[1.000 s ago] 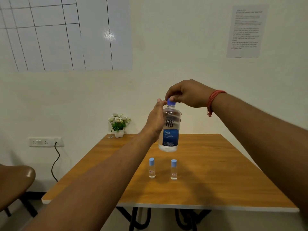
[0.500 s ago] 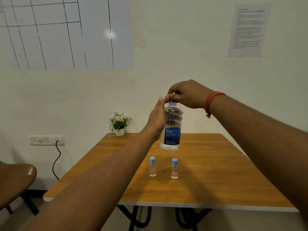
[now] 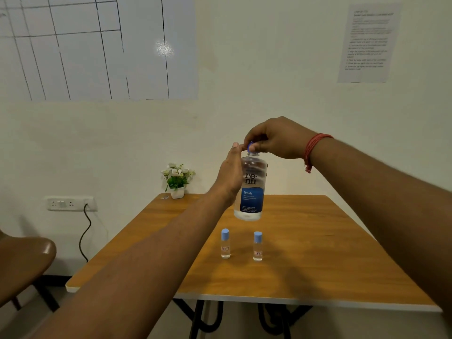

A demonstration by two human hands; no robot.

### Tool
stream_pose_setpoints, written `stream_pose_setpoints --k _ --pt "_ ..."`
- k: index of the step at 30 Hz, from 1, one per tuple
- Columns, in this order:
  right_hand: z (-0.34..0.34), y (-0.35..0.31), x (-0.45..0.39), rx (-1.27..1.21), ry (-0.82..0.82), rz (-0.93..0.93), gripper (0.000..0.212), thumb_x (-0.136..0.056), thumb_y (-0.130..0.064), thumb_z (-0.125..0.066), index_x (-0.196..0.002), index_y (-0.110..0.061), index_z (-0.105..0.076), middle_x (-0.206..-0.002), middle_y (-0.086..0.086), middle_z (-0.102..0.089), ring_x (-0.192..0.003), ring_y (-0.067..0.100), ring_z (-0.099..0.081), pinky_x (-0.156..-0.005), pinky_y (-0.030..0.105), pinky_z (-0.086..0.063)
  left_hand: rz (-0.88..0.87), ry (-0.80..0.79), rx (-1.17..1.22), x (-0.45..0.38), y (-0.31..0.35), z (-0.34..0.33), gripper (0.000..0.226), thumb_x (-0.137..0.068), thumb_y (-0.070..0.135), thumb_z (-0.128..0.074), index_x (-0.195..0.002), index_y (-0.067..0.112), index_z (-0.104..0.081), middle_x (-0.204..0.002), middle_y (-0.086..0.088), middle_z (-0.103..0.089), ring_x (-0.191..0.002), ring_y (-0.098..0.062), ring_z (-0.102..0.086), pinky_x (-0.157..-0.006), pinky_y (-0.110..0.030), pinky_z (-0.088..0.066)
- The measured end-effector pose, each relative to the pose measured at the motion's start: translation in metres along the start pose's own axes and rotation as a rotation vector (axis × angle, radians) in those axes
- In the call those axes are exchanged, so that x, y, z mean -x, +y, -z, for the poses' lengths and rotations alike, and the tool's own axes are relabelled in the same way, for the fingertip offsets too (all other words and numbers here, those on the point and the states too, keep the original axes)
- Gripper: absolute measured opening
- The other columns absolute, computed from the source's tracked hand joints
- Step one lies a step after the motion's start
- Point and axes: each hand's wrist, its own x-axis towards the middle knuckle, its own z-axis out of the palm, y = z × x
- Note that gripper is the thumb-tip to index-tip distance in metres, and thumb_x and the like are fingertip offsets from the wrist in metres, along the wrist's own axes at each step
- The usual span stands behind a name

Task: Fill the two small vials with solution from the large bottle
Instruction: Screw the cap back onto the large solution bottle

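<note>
My left hand [image 3: 231, 174] grips the side of the large clear bottle [image 3: 252, 189] with a blue label, holding it upright in the air above the table. My right hand [image 3: 276, 138] pinches the bottle's blue cap [image 3: 250, 146] from above; the cap looks tilted on the neck. Two small clear vials with light-blue caps stand upright on the wooden table [image 3: 318, 253] below the bottle: the left vial [image 3: 225, 243] and the right vial [image 3: 257, 245], a short gap apart. Both vials are capped.
A small white pot of flowers [image 3: 177, 181] stands at the table's far left corner. A brown chair [image 3: 22, 260] is at the left. A wall socket with a black cable [image 3: 71, 203] is on the wall. The table's front edge [image 3: 293, 302] faces me.
My right hand has been turning the blue cap on the bottle; the cap now sits tilted and raised on the neck. The bottle stays held in place over the vials.
</note>
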Motion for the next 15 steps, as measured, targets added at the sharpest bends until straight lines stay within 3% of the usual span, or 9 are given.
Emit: stream_pose_setpoints --k 4,8,12,15 --pt "-0.006 0.001 -0.001 0.028 0.007 -0.011 0.024 -0.092 -0.029 -0.061 -0.114 -0.021 -0.068 -0.100 0.000 -0.069 -0.091 0.014 -0.059 -0.070 0.020 -0.041 -0.009 0.004 0.003 0.000 -0.004 0.000 0.045 -0.103 0.061 -0.019 -0.104 0.046 -0.062 -0.108 -0.015 -0.074 -0.101 -0.032 -0.072 -0.093 -0.053 -0.057" --pt "-0.009 0.001 -0.001 0.099 -0.011 -0.022 0.030 -0.092 -0.037 -0.059 -0.113 -0.018 -0.067 -0.094 -0.003 -0.063 -0.086 0.013 -0.053 -0.064 0.019 -0.037 -0.034 0.004 -0.046 0.001 -0.008 -0.001 0.046 -0.098 0.068 -0.019 -0.107 0.051 -0.061 -0.114 -0.014 -0.072 -0.105 -0.032 -0.070 -0.095 -0.055 -0.055" --pt "-0.012 -0.001 -0.003 0.161 -0.034 -0.045 0.038 -0.093 -0.044 -0.053 -0.111 -0.013 -0.065 -0.091 -0.004 -0.058 -0.085 0.014 -0.052 -0.072 0.025 -0.036 -0.029 0.024 -0.043 0.002 -0.007 -0.001 0.056 -0.101 0.065 -0.018 -0.120 0.036 -0.061 -0.115 -0.013 -0.071 -0.105 -0.030 -0.069 -0.095 -0.054 -0.056" --pt "-0.012 -0.003 -0.006 0.191 -0.042 -0.061 0.043 -0.092 -0.048 -0.050 -0.110 -0.012 -0.065 -0.094 0.000 -0.062 -0.085 0.015 -0.053 -0.073 0.026 -0.038 -0.052 0.027 -0.039 0.001 -0.007 -0.001 0.054 -0.102 0.062 -0.018 -0.116 0.036 -0.063 -0.112 -0.014 -0.072 -0.104 -0.032 -0.070 -0.095 -0.055 -0.056"
